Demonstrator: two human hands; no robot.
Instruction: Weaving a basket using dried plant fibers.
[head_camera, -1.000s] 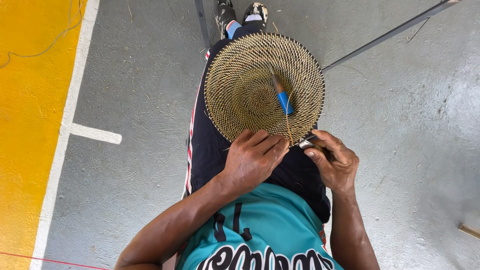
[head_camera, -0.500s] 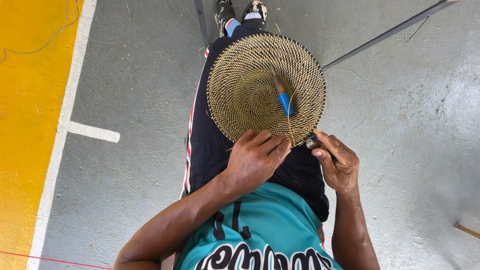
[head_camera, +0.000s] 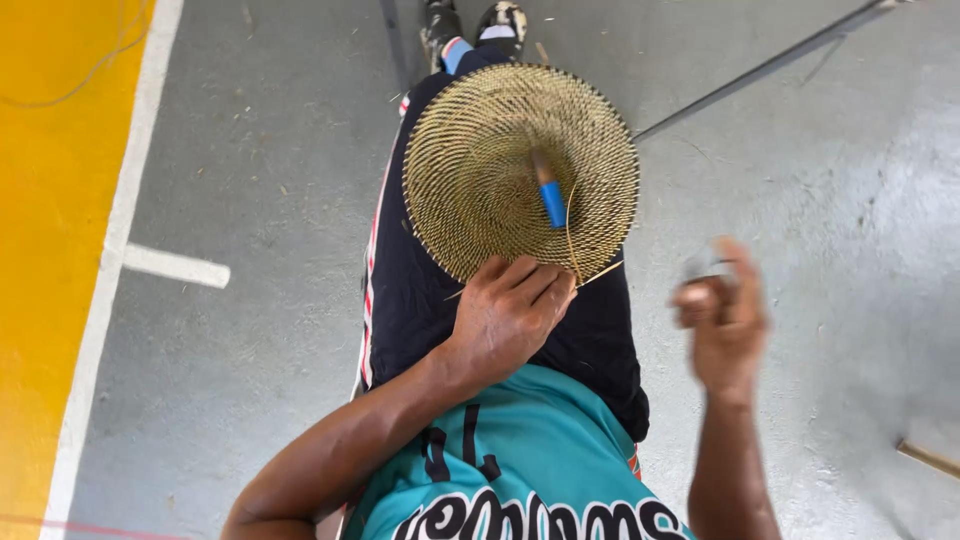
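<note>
Where fingers (head_camera: 540, 283) grip: woven disc (head_camera: 480, 170) rim.

Tan spiral-woven disc (head_camera: 500, 170), blue-handled tool (head_camera: 551, 200), teal shirt (head_camera: 520, 450), yellow floor band (head_camera: 50, 250), perhaps silvery blurred object (head_camera: 708, 265).

A teal jersey (head_camera: 520, 450) with bold black-and-white lettering, dark trousers (head_camera: 420, 300) with red and white side stripes, bare forearms, and black-and-white shoes (head_camera: 500, 22) with a blue sock.

Single head view, looking steeply down from close above lap, grey floor (head_camera: 250, 180) filling surroundings.
</note>
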